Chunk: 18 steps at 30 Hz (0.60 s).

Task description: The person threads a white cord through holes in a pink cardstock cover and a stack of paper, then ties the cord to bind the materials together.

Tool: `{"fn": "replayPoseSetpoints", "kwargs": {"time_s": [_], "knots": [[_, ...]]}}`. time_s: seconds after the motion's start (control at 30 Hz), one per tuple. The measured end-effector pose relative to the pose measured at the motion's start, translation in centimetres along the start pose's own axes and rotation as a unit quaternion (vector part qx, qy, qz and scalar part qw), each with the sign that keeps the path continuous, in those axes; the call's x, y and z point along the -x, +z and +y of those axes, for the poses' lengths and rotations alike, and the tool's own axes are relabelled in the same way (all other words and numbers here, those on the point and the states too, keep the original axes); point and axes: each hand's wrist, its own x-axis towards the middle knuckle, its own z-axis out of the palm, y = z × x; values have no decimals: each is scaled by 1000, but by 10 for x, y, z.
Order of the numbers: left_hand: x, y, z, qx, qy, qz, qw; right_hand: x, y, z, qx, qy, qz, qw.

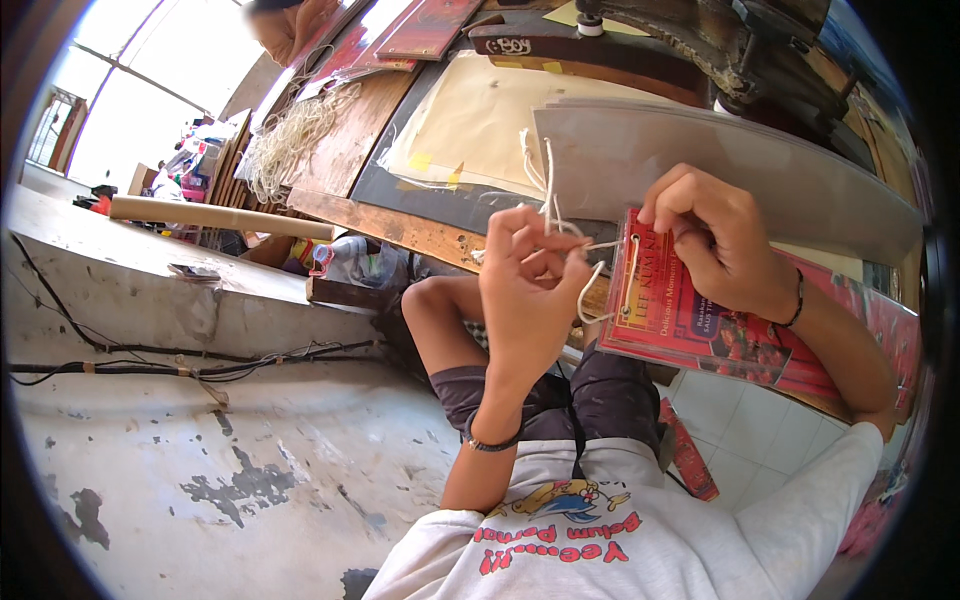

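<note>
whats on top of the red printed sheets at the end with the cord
White cord runs across the left end of the red printed sheets, and the right hand lies over their upper part. The print beneath that hand is covered.

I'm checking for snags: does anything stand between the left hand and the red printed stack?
Nothing visible blocks it. Only the white cord crosses the gap, running from the left hand to the holed edge of the red printed stack. The right hand is at the stack's upper part, outside that gap.
</note>
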Motion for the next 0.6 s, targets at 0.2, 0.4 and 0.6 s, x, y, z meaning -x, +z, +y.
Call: {"fn": "replayPoseSetpoints", "kwargs": {"time_s": [0.2, 0.4, 0.6], "knots": [[17, -25, 2, -3, 11, 36, 999, 5, 6, 3, 100, -18, -42, 994], [38, -35, 12, -54, 55, 63, 995, 5, 18, 4, 155, -147, -113, 970], [47, -48, 23, -54, 58, -2, 997, 10, 26, -4, 153, -106, -125, 975]]}}
